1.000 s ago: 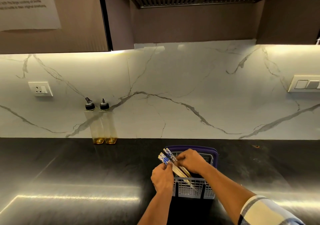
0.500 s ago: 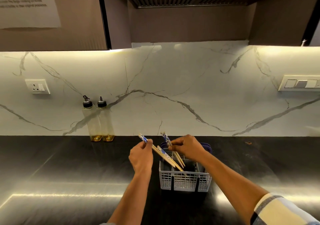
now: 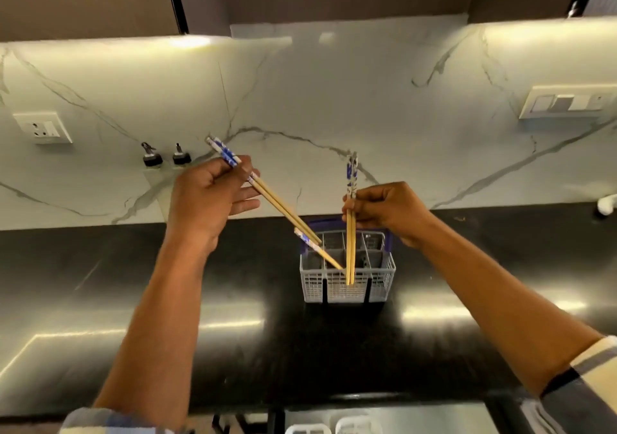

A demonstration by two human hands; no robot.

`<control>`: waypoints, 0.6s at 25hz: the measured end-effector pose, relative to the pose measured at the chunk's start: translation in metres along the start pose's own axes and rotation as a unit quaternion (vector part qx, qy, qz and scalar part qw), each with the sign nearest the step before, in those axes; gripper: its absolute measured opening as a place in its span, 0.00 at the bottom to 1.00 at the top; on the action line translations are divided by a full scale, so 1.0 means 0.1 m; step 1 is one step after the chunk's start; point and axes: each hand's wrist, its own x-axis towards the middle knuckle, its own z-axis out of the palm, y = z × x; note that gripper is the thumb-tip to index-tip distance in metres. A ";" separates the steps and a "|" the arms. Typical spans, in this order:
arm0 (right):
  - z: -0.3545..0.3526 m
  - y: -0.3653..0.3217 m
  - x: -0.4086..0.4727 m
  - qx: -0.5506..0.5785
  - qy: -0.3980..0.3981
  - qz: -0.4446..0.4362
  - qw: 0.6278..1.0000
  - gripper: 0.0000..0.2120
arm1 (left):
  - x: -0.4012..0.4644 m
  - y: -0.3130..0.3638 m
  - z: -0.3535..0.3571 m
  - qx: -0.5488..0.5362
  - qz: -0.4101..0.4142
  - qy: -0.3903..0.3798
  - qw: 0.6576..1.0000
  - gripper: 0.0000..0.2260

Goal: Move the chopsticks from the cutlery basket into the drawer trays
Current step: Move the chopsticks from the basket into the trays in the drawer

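A grey plastic cutlery basket (image 3: 347, 288) with a purple back stands on the black counter. My left hand (image 3: 208, 196) grips a pair of wooden chopsticks (image 3: 277, 204) with blue-and-white tops, held slanting above and left of the basket. My right hand (image 3: 389, 209) grips another pair of chopsticks (image 3: 350, 233) upright, their tips level with the basket's front. One more chopstick (image 3: 317, 250) leans inside the basket. White drawer trays (image 3: 334, 427) show at the bottom edge below the counter.
Two oil bottles (image 3: 165, 159) stand against the marble backsplash at the left. A wall socket (image 3: 43, 127) is far left, a switch plate (image 3: 567, 101) far right. A small white object (image 3: 606, 204) sits at the counter's right edge.
Both hands have risen and drawn apart, each lifting its chopsticks higher out of the basket. The view has tilted downward, bringing the drawer trays into sight.
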 end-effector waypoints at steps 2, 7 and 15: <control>-0.04 0.14 -0.20 0.010 -0.003 0.022 1.000 0.09 | -0.17 -0.08 -0.05 0.016 -0.053 -0.070 0.996 0.04; 0.03 0.86 -0.83 0.056 0.020 0.110 0.992 0.08 | -0.66 -0.84 -0.16 0.074 -0.185 -0.207 0.958 0.06; 0.65 2.33 -2.05 0.017 0.030 0.287 0.957 0.05 | -1.85 -2.44 -0.14 0.150 -0.355 -0.323 0.864 0.07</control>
